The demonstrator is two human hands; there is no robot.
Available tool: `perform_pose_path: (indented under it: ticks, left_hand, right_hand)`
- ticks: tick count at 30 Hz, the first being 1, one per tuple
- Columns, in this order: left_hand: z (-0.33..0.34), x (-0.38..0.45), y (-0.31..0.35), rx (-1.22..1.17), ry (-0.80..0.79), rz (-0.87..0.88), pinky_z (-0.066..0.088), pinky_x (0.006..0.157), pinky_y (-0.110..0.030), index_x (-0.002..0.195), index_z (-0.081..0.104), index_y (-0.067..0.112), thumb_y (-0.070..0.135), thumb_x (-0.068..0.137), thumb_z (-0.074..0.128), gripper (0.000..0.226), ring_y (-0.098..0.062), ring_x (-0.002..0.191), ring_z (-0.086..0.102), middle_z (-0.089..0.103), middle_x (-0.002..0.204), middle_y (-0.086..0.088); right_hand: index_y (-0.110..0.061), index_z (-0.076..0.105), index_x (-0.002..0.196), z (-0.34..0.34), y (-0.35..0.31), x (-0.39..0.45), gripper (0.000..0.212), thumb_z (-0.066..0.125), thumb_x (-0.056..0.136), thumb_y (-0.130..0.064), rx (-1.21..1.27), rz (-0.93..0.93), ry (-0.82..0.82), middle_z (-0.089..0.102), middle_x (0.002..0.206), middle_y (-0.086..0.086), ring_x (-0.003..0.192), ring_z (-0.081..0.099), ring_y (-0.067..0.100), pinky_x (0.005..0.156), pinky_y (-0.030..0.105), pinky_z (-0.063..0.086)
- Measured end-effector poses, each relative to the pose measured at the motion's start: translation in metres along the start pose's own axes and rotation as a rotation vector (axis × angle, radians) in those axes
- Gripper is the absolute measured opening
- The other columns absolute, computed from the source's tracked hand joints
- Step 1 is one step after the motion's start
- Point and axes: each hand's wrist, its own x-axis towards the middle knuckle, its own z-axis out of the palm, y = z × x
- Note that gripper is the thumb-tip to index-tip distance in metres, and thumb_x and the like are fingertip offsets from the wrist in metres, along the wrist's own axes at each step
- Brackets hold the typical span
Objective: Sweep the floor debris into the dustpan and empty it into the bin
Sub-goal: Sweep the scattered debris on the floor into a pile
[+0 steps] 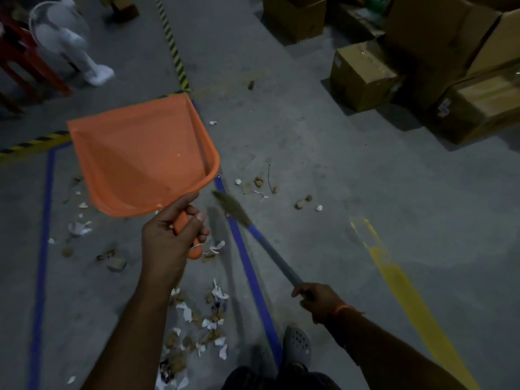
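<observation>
While the left hand [171,235] grips the dustpan [143,156] handle, the right hand [318,299] grips the broom [253,232] stick; bare floor [323,249] lies beyond it.

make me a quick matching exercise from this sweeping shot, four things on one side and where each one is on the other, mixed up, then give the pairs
Things
1. orange dustpan
2. broom
3. cardboard boxes
4. white fan

Places
A. standing at the far left beside red furniture
B. stacked along the far right of the floor
C. held up off the floor by its handle in the left hand
D. gripped by its grey handle in the right hand, bristles over the blue floor tape

Pairs: 1-C, 2-D, 3-B, 4-A
</observation>
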Motion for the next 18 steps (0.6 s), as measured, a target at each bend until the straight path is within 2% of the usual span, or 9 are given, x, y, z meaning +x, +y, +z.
perform_pose_path:
  ticks: [4, 8, 10, 12, 15, 18]
  left_hand:
    - [0.013, 0.013, -0.001, -0.020, -0.033, -0.020, 0.042, 0.043, -0.019, 0.128, 0.069, 0.016, -0.005, 0.095, 0.062, 0.039, -0.019, 0.058, 0.060, 0.058, 0.095, -0.005]
    - [0.021, 0.029, -0.003, 0.000, -0.066, 0.006, 0.047, 0.047, -0.021, 0.130, 0.067, 0.013, -0.006, 0.095, 0.063, 0.040, -0.015, 0.058, 0.061, 0.058, 0.095, -0.008]
    - [0.022, 0.038, -0.003, -0.003, -0.080, 0.018, 0.050, 0.051, -0.022, 0.131, 0.066, 0.010, -0.007, 0.094, 0.063, 0.040, -0.014, 0.058, 0.061, 0.058, 0.094, -0.009]
    - [0.022, 0.045, -0.003, 0.003, -0.102, 0.021, 0.052, 0.055, -0.023, 0.130, 0.066, 0.008, -0.008, 0.094, 0.062, 0.040, -0.014, 0.058, 0.061, 0.058, 0.094, -0.011]
    - [0.015, 0.054, -0.003, 0.005, -0.110, 0.004, 0.052, 0.054, -0.023, 0.129, 0.067, 0.013, -0.008, 0.094, 0.062, 0.041, -0.014, 0.058, 0.061, 0.059, 0.094, -0.008]
    - [-0.001, 0.065, -0.007, 0.007, -0.083, -0.019, 0.050, 0.050, -0.022, 0.129, 0.068, 0.016, -0.006, 0.094, 0.063, 0.041, -0.016, 0.059, 0.062, 0.060, 0.095, -0.004]
  right_hand:
    - [-0.025, 0.067, 0.105, -0.030, 0.022, -0.014, 0.023, 0.058, 0.092, -0.009, 0.099, 0.117, 0.155, 0.066, 0.100, 0.013, 0.046, 0.062, 0.013, 0.047, 0.023, 0.054]
    - [-0.026, 0.067, 0.107, -0.047, 0.050, -0.026, 0.022, 0.059, 0.092, -0.012, 0.149, 0.249, 0.276, 0.065, 0.103, 0.011, 0.055, 0.069, 0.021, 0.052, 0.029, 0.058]
    - [-0.025, 0.067, 0.106, -0.051, 0.058, -0.027, 0.020, 0.058, 0.093, -0.012, 0.185, 0.317, 0.312, 0.065, 0.097, 0.012, 0.061, 0.068, 0.027, 0.052, 0.032, 0.058]
    - [-0.024, 0.067, 0.103, -0.051, 0.058, -0.024, 0.019, 0.057, 0.094, -0.010, 0.239, 0.373, 0.342, 0.065, 0.087, 0.013, 0.065, 0.068, 0.030, 0.048, 0.030, 0.055]
    - [-0.021, 0.068, 0.100, -0.044, 0.050, -0.007, 0.019, 0.058, 0.091, -0.008, 0.296, 0.444, 0.322, 0.064, 0.081, 0.012, 0.065, 0.064, 0.031, 0.047, 0.029, 0.052]
    - [-0.020, 0.069, 0.097, -0.031, 0.033, 0.014, 0.019, 0.059, 0.088, -0.005, 0.306, 0.471, 0.239, 0.063, 0.083, 0.013, 0.065, 0.062, 0.029, 0.050, 0.032, 0.055]
